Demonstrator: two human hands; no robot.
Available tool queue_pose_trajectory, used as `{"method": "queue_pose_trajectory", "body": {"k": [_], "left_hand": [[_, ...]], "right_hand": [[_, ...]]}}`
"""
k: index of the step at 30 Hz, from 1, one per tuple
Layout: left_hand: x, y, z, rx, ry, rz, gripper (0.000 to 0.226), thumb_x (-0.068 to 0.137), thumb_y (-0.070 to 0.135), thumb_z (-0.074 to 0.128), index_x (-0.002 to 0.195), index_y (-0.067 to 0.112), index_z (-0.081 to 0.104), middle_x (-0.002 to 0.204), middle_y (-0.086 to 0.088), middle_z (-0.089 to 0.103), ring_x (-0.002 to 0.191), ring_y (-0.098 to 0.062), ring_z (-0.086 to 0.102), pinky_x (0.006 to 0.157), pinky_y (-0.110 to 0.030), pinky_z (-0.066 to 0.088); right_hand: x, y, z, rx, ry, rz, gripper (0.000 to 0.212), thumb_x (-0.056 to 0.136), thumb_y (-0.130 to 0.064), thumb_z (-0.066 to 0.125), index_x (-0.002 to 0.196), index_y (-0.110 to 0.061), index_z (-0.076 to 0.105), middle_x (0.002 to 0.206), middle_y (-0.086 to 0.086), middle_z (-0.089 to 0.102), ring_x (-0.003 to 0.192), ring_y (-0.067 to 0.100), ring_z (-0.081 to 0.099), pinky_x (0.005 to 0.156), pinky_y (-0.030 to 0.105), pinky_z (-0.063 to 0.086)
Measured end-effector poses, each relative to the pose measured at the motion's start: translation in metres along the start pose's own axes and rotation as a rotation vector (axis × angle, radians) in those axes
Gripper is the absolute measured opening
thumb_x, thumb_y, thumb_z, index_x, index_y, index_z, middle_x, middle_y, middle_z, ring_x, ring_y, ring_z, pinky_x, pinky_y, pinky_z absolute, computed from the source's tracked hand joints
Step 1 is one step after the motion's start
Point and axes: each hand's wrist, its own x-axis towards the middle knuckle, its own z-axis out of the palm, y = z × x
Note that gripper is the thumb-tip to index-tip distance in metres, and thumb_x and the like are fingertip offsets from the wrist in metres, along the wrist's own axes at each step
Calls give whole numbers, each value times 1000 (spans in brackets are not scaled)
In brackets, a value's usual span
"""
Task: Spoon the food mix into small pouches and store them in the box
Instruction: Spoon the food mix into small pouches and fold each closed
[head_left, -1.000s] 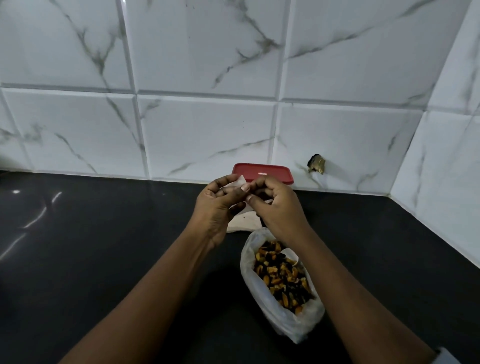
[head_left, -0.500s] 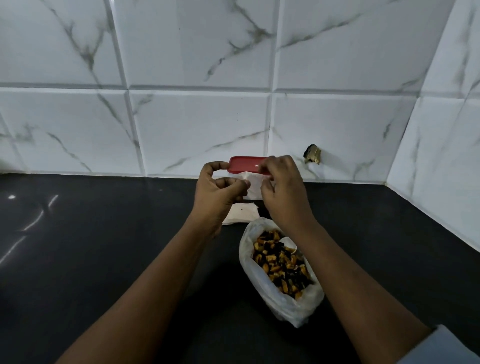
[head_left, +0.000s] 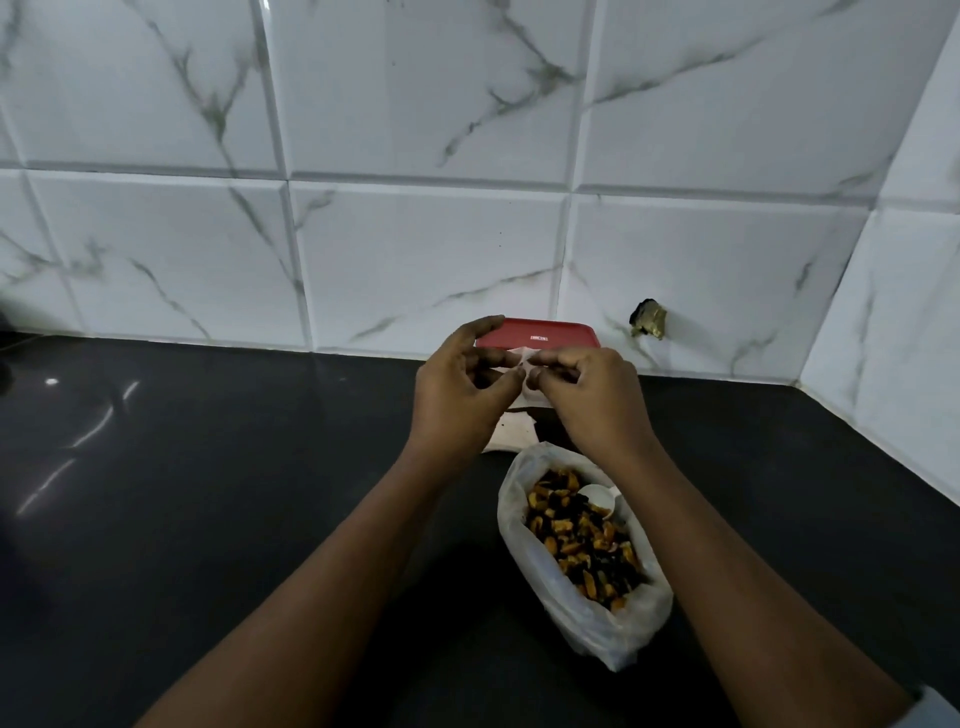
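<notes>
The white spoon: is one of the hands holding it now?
No, the white spoon lies in the plastic bag on the food mix, while the left hand and right hand both pinch a small pouch.

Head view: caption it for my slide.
Left hand and right hand pinch a small pouch; food-mix bag in front, red-lidded box behind.

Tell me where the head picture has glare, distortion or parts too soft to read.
Head view: white glare streaks lie on the black counter at left; the wide lens curves the lines of the tile wall; the pouch between the left hand and right hand looks soft.
</notes>
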Motion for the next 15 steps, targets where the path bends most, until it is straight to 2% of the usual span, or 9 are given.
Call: {"method": "queue_pose_trajectory", "body": {"k": [3,5,6,8,10,11,13,15], "left_hand": [[0,0,1,-3,-24,24,50,89,5,79,135,15,64,98,-6,77,85,-19,76,76,-30,62],[1,-2,1,-35,-4,30,40,93,8,75,131,16,66,98,-6,77,85,-20,76,73,-30,61],[2,-3,1,-38,45,30,32,96,12,72,127,19,69,99,-5,77,83,-18,74,71,-30,60],[7,-7,-3,-1,182,-4,20,99,20,67,118,24,71,105,0,74,87,-16,70,69,-30,58],[14,-12,-10,16,271,-134,18,101,23,64,118,22,69,114,1,69,95,-14,68,66,-23,55],[18,-13,-13,-51,263,-230,17,102,21,63,118,19,69,111,0,70,93,-14,68,63,-20,54],[22,-15,-18,-246,169,-364,10,102,15,64,108,12,71,86,1,71,73,-12,65,59,-25,51],[23,-17,-20,-311,89,-379,9,100,13,67,94,13,73,69,2,65,62,-12,57,60,-31,48]], "right_hand": [[-1,1,0,-152,-38,-134,20,97,-16,71,114,-18,80,94,-4,78,75,-4,65,68,7,50],[-1,3,-1,-205,-77,-157,17,95,-22,73,111,-20,80,92,-5,76,74,-2,63,69,16,53],[-1,3,-3,-188,-83,-138,17,94,-25,75,110,-20,80,92,-7,75,75,-2,63,69,18,52],[1,4,-7,-78,-80,-80,16,91,-27,79,106,-20,80,91,-12,74,76,-3,64,68,12,46],[4,5,-12,64,-93,-17,10,91,-23,79,100,-24,81,88,-15,75,82,-1,68,71,11,47],[5,5,-14,143,-109,1,11,91,-20,79,96,-29,81,87,-15,76,85,-2,70,75,11,50],[5,6,-16,232,-136,2,23,92,-14,78,89,-37,78,86,-17,78,85,-3,71,79,14,54],[6,8,-15,224,-133,-21,20,92,-13,77,89,-32,81,83,-14,78,80,0,72,76,21,57]]}}
